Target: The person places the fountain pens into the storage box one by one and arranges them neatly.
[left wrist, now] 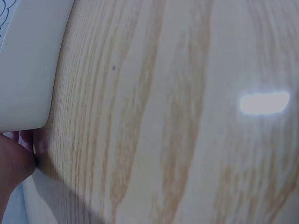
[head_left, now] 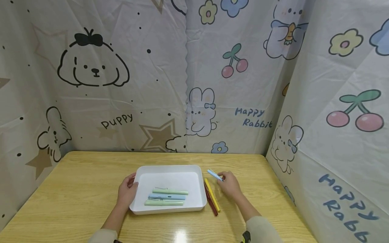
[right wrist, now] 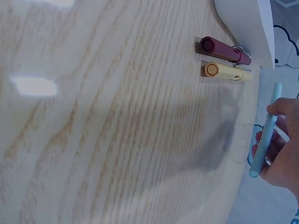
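Head view shows your left hand (head_left: 126, 193) at the left side of the white tray (head_left: 170, 176), with its fingers curled about the rim; how firmly they grip, you cannot tell, since the left wrist view catches only a bit of the hand beside the tray's outer wall. Your right hand (head_left: 231, 185) is off the tray's right side, its fingers closed round a light blue pen (head_left: 214, 174), which points up and left from your grasp. Three pens lie crosswise in the tray, nearer its front: the far green pen (head_left: 171, 191), the middle blue pen (head_left: 171, 196) and the near green pen (head_left: 164, 203). On the worktop (head_left: 76, 189) just right of the tray, you have the dark red pen (head_left: 211, 201) beside the yellow pen (head_left: 212, 195). Printed cloth (head_left: 158, 74) hangs behind.
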The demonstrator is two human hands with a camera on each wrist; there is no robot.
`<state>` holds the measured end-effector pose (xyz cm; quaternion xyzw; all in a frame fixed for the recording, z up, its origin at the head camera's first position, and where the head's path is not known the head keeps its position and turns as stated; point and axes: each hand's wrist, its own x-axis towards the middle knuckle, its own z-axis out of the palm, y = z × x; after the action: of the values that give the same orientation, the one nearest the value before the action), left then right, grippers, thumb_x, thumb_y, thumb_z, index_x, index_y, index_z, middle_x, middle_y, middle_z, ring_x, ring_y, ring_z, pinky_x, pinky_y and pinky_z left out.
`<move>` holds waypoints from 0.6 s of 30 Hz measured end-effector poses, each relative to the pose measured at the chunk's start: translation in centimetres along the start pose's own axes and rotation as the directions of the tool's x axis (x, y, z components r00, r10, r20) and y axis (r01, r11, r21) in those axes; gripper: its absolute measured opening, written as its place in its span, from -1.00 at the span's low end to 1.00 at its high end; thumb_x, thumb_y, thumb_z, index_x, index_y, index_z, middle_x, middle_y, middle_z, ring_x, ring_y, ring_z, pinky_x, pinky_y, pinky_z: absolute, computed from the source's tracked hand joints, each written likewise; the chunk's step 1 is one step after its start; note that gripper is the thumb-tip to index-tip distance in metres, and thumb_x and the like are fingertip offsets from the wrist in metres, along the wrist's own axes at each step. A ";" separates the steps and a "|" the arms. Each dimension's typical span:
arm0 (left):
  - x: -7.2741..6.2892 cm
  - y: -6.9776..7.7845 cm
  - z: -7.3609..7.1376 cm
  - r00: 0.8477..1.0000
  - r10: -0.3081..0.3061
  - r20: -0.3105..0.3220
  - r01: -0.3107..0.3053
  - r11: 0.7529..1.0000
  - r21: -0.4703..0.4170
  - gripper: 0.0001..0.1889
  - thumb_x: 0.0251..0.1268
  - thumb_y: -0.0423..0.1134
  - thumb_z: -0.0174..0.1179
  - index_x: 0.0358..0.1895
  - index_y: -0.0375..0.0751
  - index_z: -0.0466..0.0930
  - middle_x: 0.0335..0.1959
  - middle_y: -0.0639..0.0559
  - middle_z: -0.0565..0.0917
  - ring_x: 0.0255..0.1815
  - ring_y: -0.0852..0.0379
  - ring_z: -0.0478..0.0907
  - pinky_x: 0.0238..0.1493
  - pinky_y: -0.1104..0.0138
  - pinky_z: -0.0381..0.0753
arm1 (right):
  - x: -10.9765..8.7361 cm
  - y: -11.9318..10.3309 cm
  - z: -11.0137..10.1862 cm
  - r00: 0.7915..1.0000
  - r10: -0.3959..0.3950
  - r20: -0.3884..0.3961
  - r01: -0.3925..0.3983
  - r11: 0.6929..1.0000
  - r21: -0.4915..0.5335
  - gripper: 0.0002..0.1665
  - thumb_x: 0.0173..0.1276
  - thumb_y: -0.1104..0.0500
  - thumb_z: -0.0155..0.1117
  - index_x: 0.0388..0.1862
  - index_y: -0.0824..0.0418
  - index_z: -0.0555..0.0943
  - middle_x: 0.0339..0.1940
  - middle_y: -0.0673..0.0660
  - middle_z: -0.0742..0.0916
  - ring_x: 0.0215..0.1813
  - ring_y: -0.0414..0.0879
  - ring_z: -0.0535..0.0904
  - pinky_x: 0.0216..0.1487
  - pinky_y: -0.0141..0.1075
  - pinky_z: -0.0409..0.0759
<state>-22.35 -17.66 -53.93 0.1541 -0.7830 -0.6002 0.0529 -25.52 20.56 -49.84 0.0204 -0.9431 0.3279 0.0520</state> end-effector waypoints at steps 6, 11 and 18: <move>-0.1 0.2 -0.1 1.000 -0.003 0.005 0.003 1.000 0.005 -0.52 0.41 -0.35 -0.16 0.38 -0.28 0.14 0.31 -0.35 0.29 0.30 -0.22 0.26 0.32 -0.04 0.29 | 0.0 -0.8 -0.3 0.999 -0.041 0.019 0.041 0.999 0.004 -0.67 0.16 0.26 0.23 -0.07 0.32 0.64 -0.38 0.13 0.55 -0.38 -0.12 0.37 -0.43 -0.38 0.34; -0.2 0.2 -0.2 1.000 0.004 0.018 -0.004 1.000 0.005 -0.52 0.41 -0.36 -0.15 0.37 -0.30 0.14 0.31 -0.36 0.28 0.31 -0.23 0.25 0.33 -0.05 0.29 | 0.1 -1.4 -0.3 0.997 -0.069 0.043 0.069 0.998 0.002 -0.69 0.17 0.25 0.23 -0.08 0.29 0.64 -0.37 0.12 0.56 -0.38 -0.12 0.39 -0.42 -0.38 0.36; -0.1 0.1 -0.2 1.000 0.009 0.015 -0.009 1.000 0.009 -0.51 0.41 -0.34 -0.16 0.38 -0.30 0.14 0.30 -0.37 0.28 0.31 -0.24 0.25 0.32 -0.05 0.29 | 0.3 -2.1 -0.3 0.992 -0.105 0.075 0.105 0.994 0.006 -0.68 0.16 0.26 0.23 -0.08 0.29 0.64 -0.38 0.12 0.55 -0.40 -0.12 0.39 -0.43 -0.36 0.37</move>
<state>-22.24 -17.76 -53.76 0.1464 -0.7867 -0.5977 0.0491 -25.64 19.13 -48.28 0.0825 -0.9417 0.3246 0.0338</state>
